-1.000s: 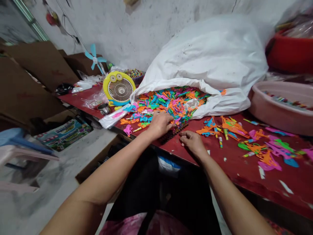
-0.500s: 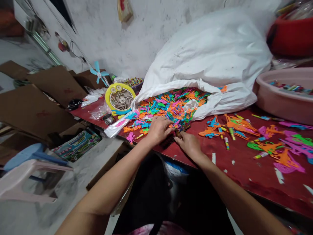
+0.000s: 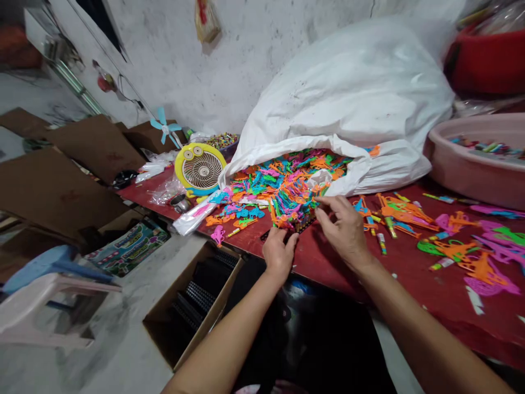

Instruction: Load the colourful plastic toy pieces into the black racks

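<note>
A big white sack [image 3: 353, 93] lies open on the red table [image 3: 369, 279], spilling a heap of bright plastic toy pieces [image 3: 283, 180]. My left hand [image 3: 280, 253] rests at the table's front edge with its fingers curled over a dark ridged strip [image 3: 305, 224] beside the heap. My right hand [image 3: 346, 230] hovers just right of the heap, fingertips pinched on a small coloured piece at the heap's edge. More orange, pink and green pieces [image 3: 455, 241] lie scattered to the right.
A yellow desk fan [image 3: 199, 169] stands left of the sack. A pink basin [image 3: 479, 164] and a red tub [image 3: 488, 63] are at the far right. Below the table, an open cardboard box [image 3: 197, 306] holds dark strips. Plastic stools [image 3: 49, 295] stand at the left.
My left hand has pulled back from the heap to the table's front edge. My right hand has lifted off the table and moved right and forward to the heap's edge.
</note>
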`<state>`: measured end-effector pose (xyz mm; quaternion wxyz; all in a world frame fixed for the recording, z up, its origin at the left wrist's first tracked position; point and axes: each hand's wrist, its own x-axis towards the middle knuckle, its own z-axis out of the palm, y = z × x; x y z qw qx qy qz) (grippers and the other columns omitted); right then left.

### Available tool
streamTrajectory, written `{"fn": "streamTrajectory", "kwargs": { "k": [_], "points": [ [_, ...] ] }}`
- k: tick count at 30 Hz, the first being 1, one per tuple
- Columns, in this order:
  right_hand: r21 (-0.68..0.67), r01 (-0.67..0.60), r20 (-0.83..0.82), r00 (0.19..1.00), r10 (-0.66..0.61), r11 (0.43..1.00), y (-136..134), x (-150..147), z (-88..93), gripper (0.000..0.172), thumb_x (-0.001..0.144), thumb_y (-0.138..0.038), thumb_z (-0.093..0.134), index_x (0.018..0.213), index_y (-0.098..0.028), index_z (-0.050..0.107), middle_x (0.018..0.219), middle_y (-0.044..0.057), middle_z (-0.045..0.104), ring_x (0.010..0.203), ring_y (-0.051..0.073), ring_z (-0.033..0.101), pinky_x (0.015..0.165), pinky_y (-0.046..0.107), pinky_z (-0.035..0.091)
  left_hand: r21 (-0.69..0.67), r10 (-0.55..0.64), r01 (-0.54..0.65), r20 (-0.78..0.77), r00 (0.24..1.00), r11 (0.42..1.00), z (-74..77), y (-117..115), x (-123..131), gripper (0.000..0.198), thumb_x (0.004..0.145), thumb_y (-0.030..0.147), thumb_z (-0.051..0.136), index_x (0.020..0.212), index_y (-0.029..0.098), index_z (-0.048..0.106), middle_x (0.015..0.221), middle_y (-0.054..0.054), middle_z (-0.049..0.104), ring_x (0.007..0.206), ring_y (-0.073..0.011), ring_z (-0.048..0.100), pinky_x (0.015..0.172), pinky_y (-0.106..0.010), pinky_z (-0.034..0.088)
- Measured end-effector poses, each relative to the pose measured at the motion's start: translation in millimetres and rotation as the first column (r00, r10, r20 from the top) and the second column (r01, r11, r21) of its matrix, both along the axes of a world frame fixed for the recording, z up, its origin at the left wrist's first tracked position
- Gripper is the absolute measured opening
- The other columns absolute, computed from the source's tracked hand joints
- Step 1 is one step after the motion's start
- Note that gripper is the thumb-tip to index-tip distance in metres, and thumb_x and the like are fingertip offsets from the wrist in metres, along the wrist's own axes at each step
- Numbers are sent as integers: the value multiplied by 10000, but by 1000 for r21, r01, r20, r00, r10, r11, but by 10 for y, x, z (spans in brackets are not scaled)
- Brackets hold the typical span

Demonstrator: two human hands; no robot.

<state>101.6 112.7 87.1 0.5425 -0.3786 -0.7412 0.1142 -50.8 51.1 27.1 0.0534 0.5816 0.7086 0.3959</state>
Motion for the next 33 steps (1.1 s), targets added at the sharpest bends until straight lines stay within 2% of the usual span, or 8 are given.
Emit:
{"fn": "streamTrajectory", "kwargs": {
  "k": [3,6,11,17,21,27,30,33],
  "points": [
    [162,-163,158,978,138,973,87,14,133,323,898,-212,531,1181,-250,682,1167,80,655,1131,242,565,964,421,439,-63,36,-41,-71,997,997,43,66,53,192,921,380,614,978,234,724,1028,-34,676,907,-161,637,753,-248,453],
    [176,-239,305,936,178,955,181,-41,104,305,914,-269,560,1190,-284,688,1293,52,620,1275,265,485,1043,472,385,-103,75,-89,-127,989,991,46,89,99,206,954,372,561,1011,257,722,1077,-34,683,930,-167,640,778,-268,432],
    [171,-209,346,928,140,963,225,-145,6,256,953,-342,527,1047,-254,748,1235,54,663,1224,258,526,1018,451,389,-162,69,-113,-255,965,980,58,120,137,237,983,343,503,964,231,710,1074,-52,684,952,-184,631,771,-300,397],
    [173,-239,322,930,174,956,176,-169,25,378,949,-272,489,1304,-269,621,1343,36,611,1320,244,459,1102,464,292,-225,22,-106,-347,938,968,72,164,150,309,1005,329,428,948,190,697,1041,-75,691,950,-207,624,790,-339,383],
    [190,-297,408,891,199,936,220,-256,13,279,954,-332,523,1169,-275,692,1232,11,689,1304,247,487,1117,476,238,-272,5,-104,-340,940,957,87,197,140,304,1006,270,397,1040,192,689,1073,-76,694,972,-215,624,797,-355,382],
    [226,-261,478,869,127,938,293,-302,-21,241,974,-339,501,1058,-254,711,1156,-3,727,1265,248,528,1096,479,242,-332,-77,-36,-321,944,943,111,201,45,289,998,303,431,1113,219,682,1059,-70,684,997,-217,607,818,-353,404],
    [241,-290,551,827,116,926,306,-255,6,230,958,-336,529,1096,-255,695,1204,8,708,1263,255,524,1085,479,253,-307,-118,11,-333,935,952,74,121,-16,247,969,263,481,1107,240,685,1085,-66,649,1004,-216,580,798,-340,412],
    [254,-295,588,803,95,921,315,-237,36,239,940,-349,558,1119,-257,687,1225,23,698,1260,267,521,1066,478,272,-226,-97,7,-389,916,974,15,9,-38,273,974,236,444,1114,242,678,1076,-76,612,989,-231,540,782,-352,407]
  ]
}}
